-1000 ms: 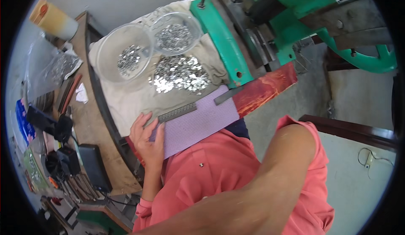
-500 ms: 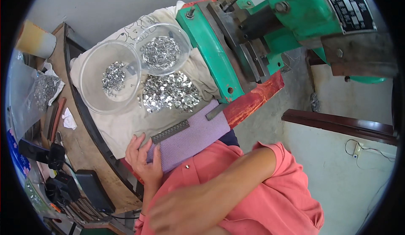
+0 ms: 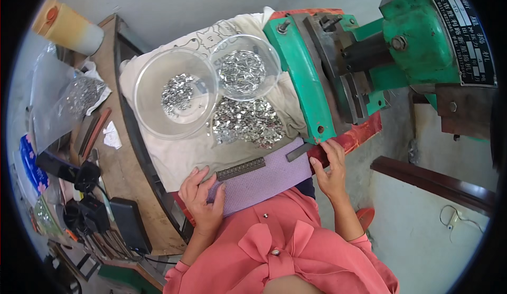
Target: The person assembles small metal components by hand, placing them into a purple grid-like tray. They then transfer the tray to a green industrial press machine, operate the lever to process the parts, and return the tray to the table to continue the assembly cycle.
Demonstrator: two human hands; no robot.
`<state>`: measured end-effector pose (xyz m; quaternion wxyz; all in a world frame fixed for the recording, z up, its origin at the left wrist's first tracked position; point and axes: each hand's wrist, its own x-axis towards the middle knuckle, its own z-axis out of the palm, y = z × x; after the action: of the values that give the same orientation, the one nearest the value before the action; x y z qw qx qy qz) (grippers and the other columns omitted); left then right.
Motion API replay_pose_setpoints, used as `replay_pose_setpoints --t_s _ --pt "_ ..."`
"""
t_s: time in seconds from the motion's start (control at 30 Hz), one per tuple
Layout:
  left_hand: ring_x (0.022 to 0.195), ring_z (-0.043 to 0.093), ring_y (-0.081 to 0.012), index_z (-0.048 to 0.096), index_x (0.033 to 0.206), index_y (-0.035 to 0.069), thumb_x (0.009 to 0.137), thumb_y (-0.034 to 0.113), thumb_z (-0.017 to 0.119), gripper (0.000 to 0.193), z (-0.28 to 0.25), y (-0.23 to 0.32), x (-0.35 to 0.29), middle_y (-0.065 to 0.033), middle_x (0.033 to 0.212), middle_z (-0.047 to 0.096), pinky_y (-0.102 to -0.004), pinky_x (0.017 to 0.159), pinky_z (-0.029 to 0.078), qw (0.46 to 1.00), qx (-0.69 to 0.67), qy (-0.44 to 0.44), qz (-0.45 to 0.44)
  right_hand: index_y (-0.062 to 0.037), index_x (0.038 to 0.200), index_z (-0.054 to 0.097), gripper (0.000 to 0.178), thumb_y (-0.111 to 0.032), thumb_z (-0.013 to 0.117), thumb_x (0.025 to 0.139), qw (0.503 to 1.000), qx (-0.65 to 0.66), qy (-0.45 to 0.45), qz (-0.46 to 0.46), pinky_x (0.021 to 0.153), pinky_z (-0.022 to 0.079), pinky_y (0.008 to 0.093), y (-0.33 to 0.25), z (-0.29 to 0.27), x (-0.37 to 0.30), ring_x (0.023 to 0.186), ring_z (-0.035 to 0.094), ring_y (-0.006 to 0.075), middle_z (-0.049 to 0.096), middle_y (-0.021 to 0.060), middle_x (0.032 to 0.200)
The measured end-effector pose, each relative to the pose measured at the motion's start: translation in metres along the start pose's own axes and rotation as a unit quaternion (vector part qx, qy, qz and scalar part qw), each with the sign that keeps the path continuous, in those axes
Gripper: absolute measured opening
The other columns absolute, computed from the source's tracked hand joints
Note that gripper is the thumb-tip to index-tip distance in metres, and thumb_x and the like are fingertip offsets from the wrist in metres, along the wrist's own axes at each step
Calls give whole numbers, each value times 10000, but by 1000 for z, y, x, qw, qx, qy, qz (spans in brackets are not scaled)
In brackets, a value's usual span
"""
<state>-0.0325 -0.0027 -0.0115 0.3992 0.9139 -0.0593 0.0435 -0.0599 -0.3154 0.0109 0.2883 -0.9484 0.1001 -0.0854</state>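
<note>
Fingers of the left hand point(image 3: 202, 201), at lower centre-left of the frame, lie loosely spread and slightly curled on the near left edge of a purple pad point(image 3: 261, 184), gripping nothing. The right hand point(image 3: 330, 171), just right of centre, rests open with its fingers extended, the tips touching the pad's right corner and the red edge point(image 3: 364, 133) beneath a green press point(image 3: 338, 67). On the pad's far edge lie a long dark toothed bar point(image 3: 241, 169) and a short dark bar point(image 3: 299, 152), both just beyond the fingertips. Above them, toward the middle of the frame, a heap of small shiny metal pieces point(image 3: 247, 122) sits on a white cloth point(image 3: 185, 154) over the bench point(image 3: 138, 199). Two clear bowls point(image 3: 175, 100) behind it hold more pieces. A plastic bag point(image 3: 66, 104) lies at left.
</note>
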Motion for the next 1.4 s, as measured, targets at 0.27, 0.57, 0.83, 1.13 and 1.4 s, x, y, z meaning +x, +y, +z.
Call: replay_pose_setpoints --t_s 0.27,0.57,0.83,1.13,1.4 --pt "1233 557 -340 712 1039 47 723 53 791 326 -1 4 0 -101 1231 660 -441 1059 389 1000 7 4 4 -49 1152 666 442 -148 819 749 996 -30 -71 -34 940 443 447 7 -10 15 1088 535 365 573 181 1142" --pt "1216 574 -343 723 1021 38 755 37 774 271 -6 8 5 -109 1210 669 -436 1035 420 1000 -8 -7 1 -38 1100 699 375 -137 826 761 995 12 -97 -25 817 481 397 -1 -10 16 959 567 324 582 143 1079" --pt "1031 640 -276 715 993 7 842 -2 725 152 -8 11 5 -153 1137 672 -365 908 498 995 -90 26 -40 -32 1077 721 308 -33 798 779 996 22 -87 -24 705 503 357 -7 -10 13 846 620 264 630 109 944" --pt "958 655 -243 702 958 -2 869 13 714 90 -11 12 10 -156 1087 675 -337 856 511 988 -127 31 -78 -56 1094 720 324 -59 801 780 987 81 -96 -97 724 511 363 -52 -3 18 859 616 275 634 97 971" --pt "949 643 -275 690 901 40 869 97 730 77 -11 12 12 -103 1076 688 -365 839 471 989 -103 8 -106 -70 1112 704 348 -70 799 777 955 95 -141 -242 722 518 364 -78 34 37 860 618 266 633 76 974"
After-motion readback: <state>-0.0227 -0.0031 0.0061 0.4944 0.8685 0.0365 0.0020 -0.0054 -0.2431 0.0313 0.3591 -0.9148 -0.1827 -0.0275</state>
